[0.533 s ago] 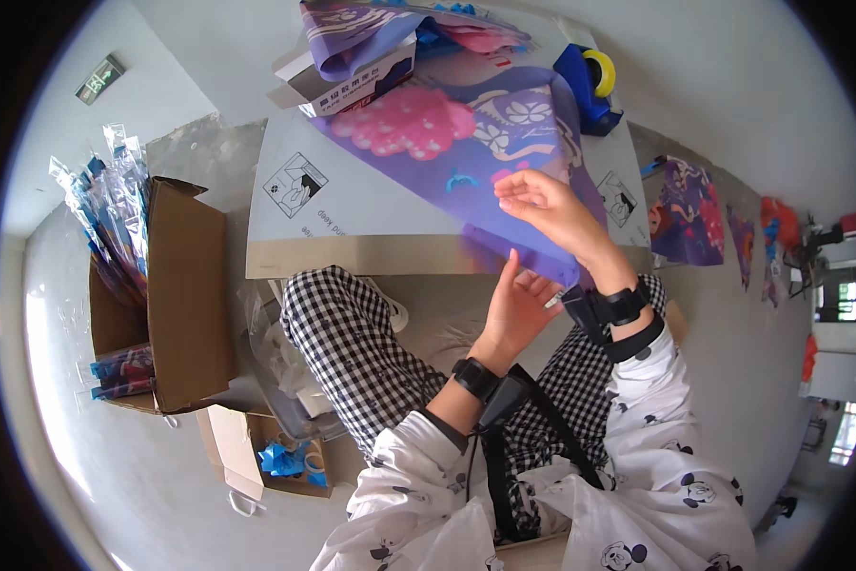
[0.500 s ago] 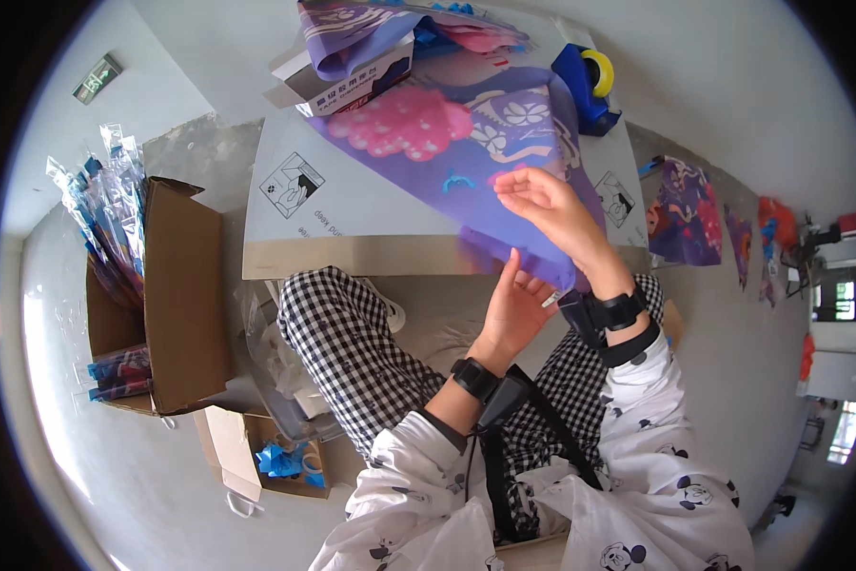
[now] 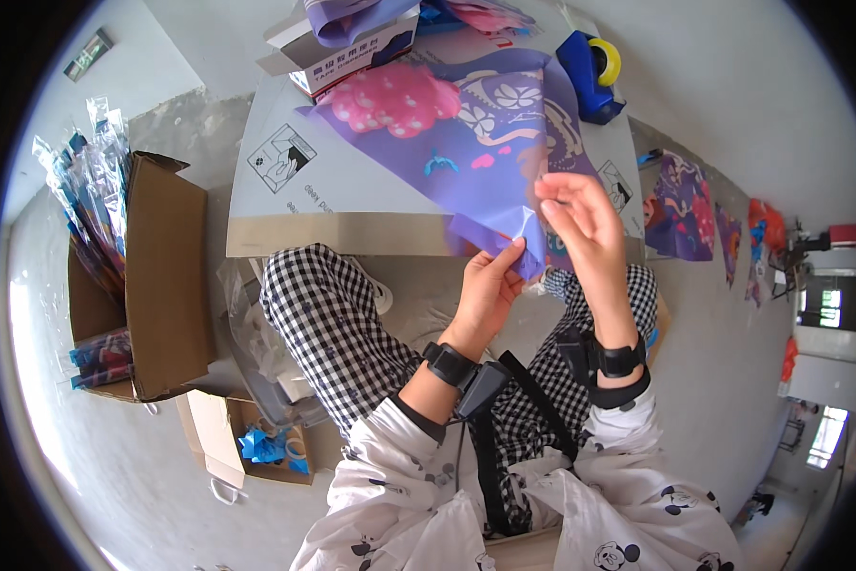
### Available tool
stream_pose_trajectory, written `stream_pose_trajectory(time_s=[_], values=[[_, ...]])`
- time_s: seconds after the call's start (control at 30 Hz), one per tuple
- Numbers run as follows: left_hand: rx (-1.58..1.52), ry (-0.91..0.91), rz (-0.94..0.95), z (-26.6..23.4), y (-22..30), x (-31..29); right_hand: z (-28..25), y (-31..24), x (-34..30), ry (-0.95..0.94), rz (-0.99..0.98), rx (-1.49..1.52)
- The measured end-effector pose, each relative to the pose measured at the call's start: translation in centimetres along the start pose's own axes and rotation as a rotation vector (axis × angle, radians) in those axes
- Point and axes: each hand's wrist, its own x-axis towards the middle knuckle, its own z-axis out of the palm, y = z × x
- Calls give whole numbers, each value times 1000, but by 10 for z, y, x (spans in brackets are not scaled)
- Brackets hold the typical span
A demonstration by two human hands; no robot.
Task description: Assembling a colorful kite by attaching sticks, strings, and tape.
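Note:
A thin purple printed sheet (image 3: 490, 171) with a pink dotted patch and white patterns lies across the table, its narrow folded corner hanging over the near edge. My left hand (image 3: 490, 285) pinches that corner between thumb and fingers. Close beside the sheet's right edge is my right hand (image 3: 590, 219), its fingers loosely bent and the thumb apart, with nothing visible between them. At the table's far right stands a blue tape dispenser (image 3: 585, 81) with a yellow roll.
On the grey table (image 3: 256, 209), a white carton (image 3: 361, 62) bears more purple sheets. A tall cardboard box (image 3: 166, 285) at left holds long clear-wrapped packs. Below it, a small open box (image 3: 214, 433) contains blue pieces. Similar printed sheets (image 3: 680, 209) hang at right.
My left hand has closed on the sheet's near corner. My right hand has moved off the printed face to the sheet's right edge. The view has shifted slightly.

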Motion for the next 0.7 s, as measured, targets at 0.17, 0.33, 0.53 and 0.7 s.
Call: stream_pose_trajectory(time_s=[0.17, 0.33, 0.53, 0.7], values=[[5, -41, -28, -19, -18, -3, 27, 23, 24, -297, -369, -750], [70, -13, -73, -13, -23, -8, 41, 68, 31, -383, -582, -1630], [58, 3, -73, -20, -25, -4, 42, 27, 43, -329, -361, -1406], [25, 62, -36, 0, -13, -8, -22, 15, 42, 156, -61, -206]])
